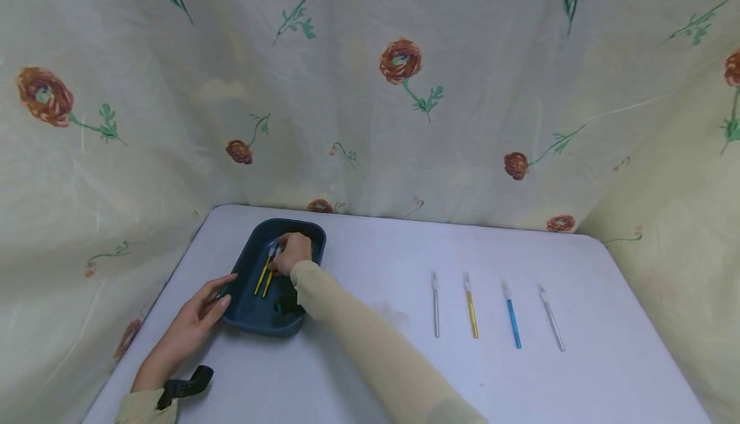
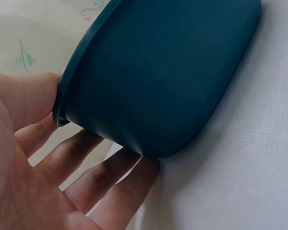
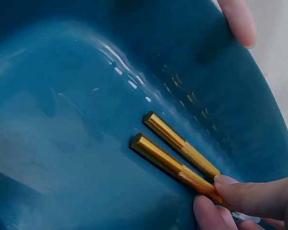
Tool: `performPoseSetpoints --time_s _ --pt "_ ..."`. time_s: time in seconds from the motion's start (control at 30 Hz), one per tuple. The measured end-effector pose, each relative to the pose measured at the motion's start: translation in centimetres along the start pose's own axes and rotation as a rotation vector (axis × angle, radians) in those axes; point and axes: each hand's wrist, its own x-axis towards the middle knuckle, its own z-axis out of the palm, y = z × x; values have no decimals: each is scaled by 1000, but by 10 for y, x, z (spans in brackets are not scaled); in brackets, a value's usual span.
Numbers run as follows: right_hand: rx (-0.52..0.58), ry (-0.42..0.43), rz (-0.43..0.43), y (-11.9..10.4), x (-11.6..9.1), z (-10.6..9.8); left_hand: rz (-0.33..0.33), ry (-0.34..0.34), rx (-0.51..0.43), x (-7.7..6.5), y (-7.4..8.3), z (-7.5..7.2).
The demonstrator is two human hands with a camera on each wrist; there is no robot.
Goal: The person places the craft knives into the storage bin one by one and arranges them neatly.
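Observation:
A dark blue-green tray (image 1: 263, 329) lies at the left of the table. Inside it are two gold-handled craft knives, side by side, with pale tips. My right hand (image 1: 295, 250) reaches into the tray; in the right wrist view its thumb and fingers pinch one gold craft knife (image 3: 158, 154) near its capped end. The other gold craft knife (image 3: 169, 130) lies just beside it, against the thumb. On the tray's left side, my left hand (image 1: 191, 324) touches the rim and outer wall with thumb and extended fingertips, as the left wrist view shows.
To the right, several capped craft knives lie in a spaced row: a silver one (image 1: 436, 308), a gold one (image 1: 471, 311), a blue one (image 1: 513, 322) and another silver one (image 1: 554, 324). White cloth covers the table (image 1: 381, 250). A flowered curtain (image 1: 462, 122) hangs behind and at the sides.

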Motion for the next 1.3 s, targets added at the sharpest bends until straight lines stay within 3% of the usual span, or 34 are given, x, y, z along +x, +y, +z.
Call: performPoseSetpoints --time_s 0.3,0.53,0.97,1.17,1.3 --pt "-80 25 -7 0 -1 -4 8 -4 12 1 2 3" --pt "-179 41 -82 -8 -10 -17 9 1 13 -1 1 4" --pt "72 -71 -213 -30 -53 -78 26 8 52 -2 -5 8" --pt "113 -79 -226 -34 -79 -111 34 27 84 -5 -5 7" --pt "85 -100 -259 -33 -94 -132 36 27 72 -5 -3 7"
